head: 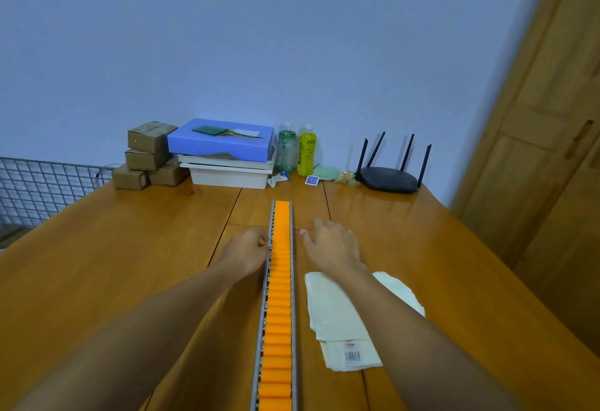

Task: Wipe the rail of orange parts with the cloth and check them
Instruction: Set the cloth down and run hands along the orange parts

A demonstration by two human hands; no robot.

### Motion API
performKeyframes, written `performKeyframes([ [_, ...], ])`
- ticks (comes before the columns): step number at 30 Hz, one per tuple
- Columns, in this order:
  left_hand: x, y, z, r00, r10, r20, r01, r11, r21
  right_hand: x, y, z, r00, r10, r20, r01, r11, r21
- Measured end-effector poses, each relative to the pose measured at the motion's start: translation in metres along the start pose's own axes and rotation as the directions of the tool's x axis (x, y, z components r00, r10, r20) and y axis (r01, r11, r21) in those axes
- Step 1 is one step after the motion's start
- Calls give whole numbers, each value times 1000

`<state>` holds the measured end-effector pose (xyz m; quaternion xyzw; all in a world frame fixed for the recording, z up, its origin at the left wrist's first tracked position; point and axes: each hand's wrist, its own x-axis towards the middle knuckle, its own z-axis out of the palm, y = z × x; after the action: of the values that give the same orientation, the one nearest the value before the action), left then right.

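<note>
**Hands flanking the rail, cloth lying untouched**

Rail (276, 310) of orange parts (279, 281) is lying lengthwise down the middle of the wooden table (113, 264), running from the near edge of the view away toward the wall, with the orange pieces sitting packed in one continuous row between its grey metal sides. The left hand (248, 250) is resting on the table against the rail's left side, its fingers curled in toward the metal edge; whether they are actually gripping it cannot be told. The right hand (332, 243) is sitting flat on the tabletop just to the right of the rail, fingers spread loosely and holding nothing. The cloth (345, 316), pale yellow and folded with a barcode label near its front end, is lying on the table beside the rail's right side, partly passing under the right forearm.

At the far end of the table, a blue box (220, 139) is sitting on stacked white trays (229, 172), with brown cartons (147, 154) to its left, a green bottle (287, 151) and a yellow bottle (306, 149) to its right, and a black router (389, 177) farther right.
</note>
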<state>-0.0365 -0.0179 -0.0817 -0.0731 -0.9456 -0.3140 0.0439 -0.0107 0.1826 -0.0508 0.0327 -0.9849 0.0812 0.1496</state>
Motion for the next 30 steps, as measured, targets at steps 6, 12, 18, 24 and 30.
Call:
performKeyframes([
  [6, 39, 2, 11, 1000, 22, -12, -21, 999, 35, 46, -9, 22, 998, -13, 58, 8, 996, 85],
  [12, 78, -7, 22, 1000, 20, -2, -20, 999, 30, 96, -17, 57, 995, -10, 99, -4, 990, 142],
  [18, 105, -14, 31, 1000, 24, 15, -24, 998, -50, 144, -13, 76, 985, 56, 165, -77, 989, 126],
  [24, 115, -17, 36, 999, 34, 4, -34, 996, -82, 174, -16, 94, 962, 116, 248, -146, 984, 105],
  [30, 114, -23, 41, 998, 37, -43, -43, 990, -137, 186, -22, 111, 958, 78, 278, -116, 985, 125],
])
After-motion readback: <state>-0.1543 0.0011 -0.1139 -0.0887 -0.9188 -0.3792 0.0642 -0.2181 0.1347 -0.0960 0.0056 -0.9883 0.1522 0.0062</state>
